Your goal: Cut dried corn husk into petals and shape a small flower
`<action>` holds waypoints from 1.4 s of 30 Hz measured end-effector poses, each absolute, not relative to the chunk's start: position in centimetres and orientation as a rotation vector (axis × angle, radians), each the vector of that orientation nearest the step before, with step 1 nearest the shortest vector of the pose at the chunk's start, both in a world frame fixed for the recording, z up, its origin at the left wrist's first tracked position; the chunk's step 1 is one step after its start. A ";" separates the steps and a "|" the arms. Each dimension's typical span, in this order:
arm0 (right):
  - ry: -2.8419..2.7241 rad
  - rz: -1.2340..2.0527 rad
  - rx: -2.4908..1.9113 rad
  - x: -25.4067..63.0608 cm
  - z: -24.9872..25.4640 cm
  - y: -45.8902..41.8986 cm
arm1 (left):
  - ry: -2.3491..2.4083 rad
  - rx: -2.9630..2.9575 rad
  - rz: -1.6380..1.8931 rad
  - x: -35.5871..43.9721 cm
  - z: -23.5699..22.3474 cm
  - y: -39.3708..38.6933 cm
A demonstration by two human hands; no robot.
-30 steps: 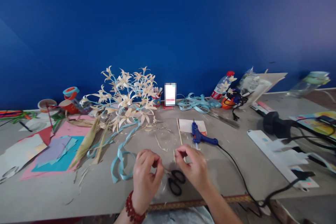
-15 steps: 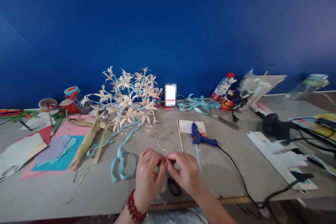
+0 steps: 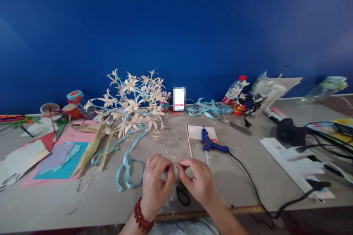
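My left hand [image 3: 157,176], with a red bead bracelet [image 3: 142,217] at its wrist, is closed in a pinch near the table's front. Facing it, my right hand [image 3: 196,179] pinches too, fingertips a small gap away. A tiny pale sliver seems to span the gap; its kind is too small to make out. Below the hands lies a black loop [image 3: 183,195], like a scissor handle, partly hidden. A blue glue gun [image 3: 211,144] rests beyond my right hand, on a white card [image 3: 195,132]. Left of my left hand curls a light blue ribbon [image 3: 120,177].
Pale husk-like flowers [image 3: 134,85] on blue stems stand at the back. Dried husks [image 3: 92,150] and coloured paper [image 3: 59,170] lie left. A white power strip [image 3: 292,169] with black cables is at right; a bottle [image 3: 233,91] leans behind.
My right hand has shifted slightly right, so the fingertips that met are now a little apart. My left hand has hardly moved. More of the black loop shows.
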State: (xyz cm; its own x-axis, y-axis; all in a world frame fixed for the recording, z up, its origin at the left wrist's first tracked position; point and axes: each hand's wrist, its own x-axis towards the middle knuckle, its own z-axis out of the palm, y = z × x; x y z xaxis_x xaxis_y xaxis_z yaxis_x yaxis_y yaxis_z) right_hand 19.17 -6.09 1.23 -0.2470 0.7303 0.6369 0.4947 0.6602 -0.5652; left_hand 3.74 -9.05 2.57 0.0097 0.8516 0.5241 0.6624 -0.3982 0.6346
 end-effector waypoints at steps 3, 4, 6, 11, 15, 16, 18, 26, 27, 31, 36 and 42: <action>-1.946 0.428 -0.972 19.0 1.5 -6.2 | 1.566 2.106 1.324 3.9 2.5 -9.0; -1.968 0.449 -0.977 19.0 1.5 -6.2 | 1.557 2.118 1.318 3.9 2.5 -9.0; -2.018 0.433 -0.989 19.0 1.5 -6.0 | 1.553 2.130 1.310 3.9 2.5 -9.0; -1.957 0.266 -1.020 20.0 1.0 -5.3 | 1.603 2.100 1.342 3.8 2.4 -9.0; -1.909 0.387 -1.031 20.5 1.5 -5.3 | 1.603 2.072 1.364 3.6 2.1 -9.0; -1.932 0.449 -1.030 20.4 1.6 -5.5 | 1.595 2.068 1.367 3.6 2.1 -9.0; -1.989 0.527 -1.029 19.8 1.6 -5.9 | 1.587 2.064 1.374 3.8 2.0 -9.0; -1.937 0.315 -1.079 20.2 0.5 -5.0 | 1.667 2.097 1.316 3.3 1.6 -9.2; -1.912 0.293 -1.098 20.9 0.4 -4.7 | 1.702 2.100 1.294 2.6 1.3 -9.2; -1.914 0.317 -1.166 22.7 -0.4 -4.8 | 1.833 2.145 1.135 -1.7 0.2 -7.8; -2.072 0.505 -1.117 21.4 -2.0 -7.0 | 1.860 2.382 0.688 -5.8 1.0 -3.2; -2.079 0.539 -1.115 20.2 -3.0 -8.1 | 1.984 2.447 0.453 -5.4 0.2 2.4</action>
